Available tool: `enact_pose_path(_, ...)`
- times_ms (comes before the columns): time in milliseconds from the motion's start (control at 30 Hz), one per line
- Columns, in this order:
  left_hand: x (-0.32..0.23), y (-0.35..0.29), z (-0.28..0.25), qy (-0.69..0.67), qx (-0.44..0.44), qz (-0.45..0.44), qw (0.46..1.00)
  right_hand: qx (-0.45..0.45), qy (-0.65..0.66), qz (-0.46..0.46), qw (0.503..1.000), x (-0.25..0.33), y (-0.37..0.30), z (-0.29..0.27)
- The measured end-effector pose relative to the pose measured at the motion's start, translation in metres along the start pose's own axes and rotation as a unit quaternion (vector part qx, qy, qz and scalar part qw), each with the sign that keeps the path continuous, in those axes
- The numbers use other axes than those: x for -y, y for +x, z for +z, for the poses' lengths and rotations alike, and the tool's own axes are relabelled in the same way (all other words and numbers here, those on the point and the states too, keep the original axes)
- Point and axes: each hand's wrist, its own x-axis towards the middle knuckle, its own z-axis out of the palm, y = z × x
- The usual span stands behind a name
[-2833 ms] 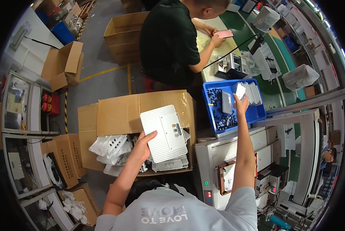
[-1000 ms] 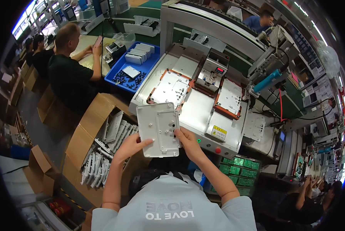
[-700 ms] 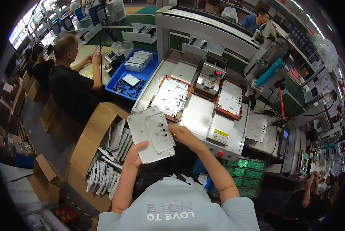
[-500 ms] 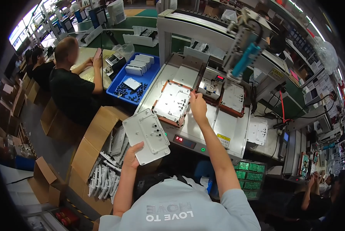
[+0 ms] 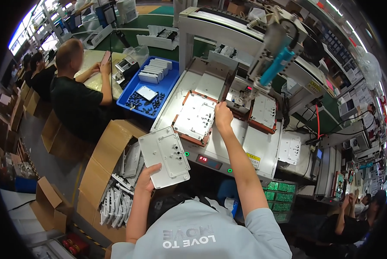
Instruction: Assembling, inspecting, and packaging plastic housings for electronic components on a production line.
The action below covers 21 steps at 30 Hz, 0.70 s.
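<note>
My left hand (image 5: 146,178) grips the near left edge of a white plastic cover (image 5: 160,149), which is tilted in front of the machine bench. Its upper side has a raised rectangular area and several small dark holes. Beyond it, a similar white plastic panel (image 5: 194,115) lies flat in a reddish-brown fixture (image 5: 191,139). At that panel's right edge is my right hand (image 5: 223,116), its fingers bent together. Whatever may be between those fingertips is too small to make out.
Right of my hand, a second fixture (image 5: 267,128) carries another panel beneath a blue-cylindered machine head (image 5: 276,67). A blue bin (image 5: 123,106) with white parts and small black pieces stands left. Stacked white parts fill a cardboard box (image 5: 99,172). A seated person (image 5: 79,88) works farther left.
My right hand has drawn slightly back and to the right along the panel's edge. The cover in my left hand has barely moved. The machine head has shifted a little over the small feeder.
</note>
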Motion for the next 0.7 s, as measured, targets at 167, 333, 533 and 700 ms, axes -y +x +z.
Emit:
enact_pose_path(167,-0.005,0.006,0.001,-0.004,0.002,-0.028,1.000,0.026,0.050,0.007,0.998,0.001,-0.024,-0.021)
enact_pose_path(333,-0.009,0.013,-0.004,0.006,-0.029,0.013,0.999,0.020,0.060,-0.039,0.997,0.010,-0.098,-0.010)
enact_pose_path(533,-0.027,0.024,0.002,0.011,-0.031,0.029,0.999,-0.058,0.142,0.005,0.988,0.014,-0.108,0.005)
enact_pose_path(700,-0.039,0.028,-0.004,0.001,-0.049,0.044,0.998,-0.042,0.212,0.015,0.976,0.009,-0.108,0.002)
